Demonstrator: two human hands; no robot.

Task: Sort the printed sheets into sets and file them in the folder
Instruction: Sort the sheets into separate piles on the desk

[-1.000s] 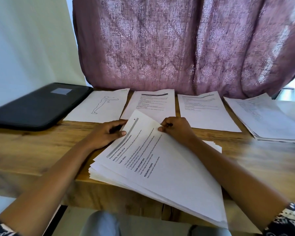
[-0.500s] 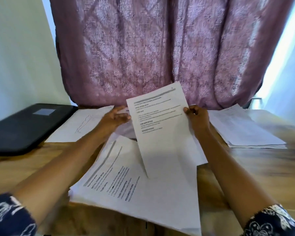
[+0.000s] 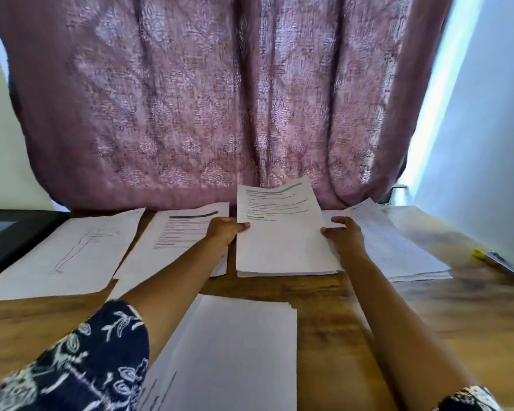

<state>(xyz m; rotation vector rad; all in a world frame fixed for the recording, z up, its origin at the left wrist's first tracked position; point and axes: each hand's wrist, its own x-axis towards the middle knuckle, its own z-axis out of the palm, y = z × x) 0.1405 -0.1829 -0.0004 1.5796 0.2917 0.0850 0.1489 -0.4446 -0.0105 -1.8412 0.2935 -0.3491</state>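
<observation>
sheet: one printed sheet (image 3: 279, 232), plain white, grey bar across the top, short lines of black text on the upper half, lower half blank; too blurry to read
grip, left: my left hand (image 3: 223, 232) pinches the sheet's left edge, thumb on top
grip, right: my right hand (image 3: 343, 237) holds the right edge, fingers curled around it
where it is: right between my hands, near end down on a thin pile (image 3: 279, 273) of matching pages, far end curling up a bit
paper: thin and floppy, matte, square corners
left of my left hand: another text sheet (image 3: 178, 235) with a dark header bar, then a sheet with a faint line drawing of a standing figure (image 3: 72, 256)
right of my right hand: a thicker stack (image 3: 398, 250) of small print, edges fanned
nearer me than my hands: the unsorted stack (image 3: 238, 351), top page mostly blank, lying between my forearms
folder: black folder (image 3: 27, 241), flat and matte, grey label, way off past the figure sheet
table: wooden table (image 3: 428, 307), brown grain, slight sheen
behind: mauve curtain (image 3: 220, 99), woven, pale floral pattern, hanging in folds
far right: a yellow-ended pen-ish thing (image 3: 497, 262), too smeared to tell
</observation>
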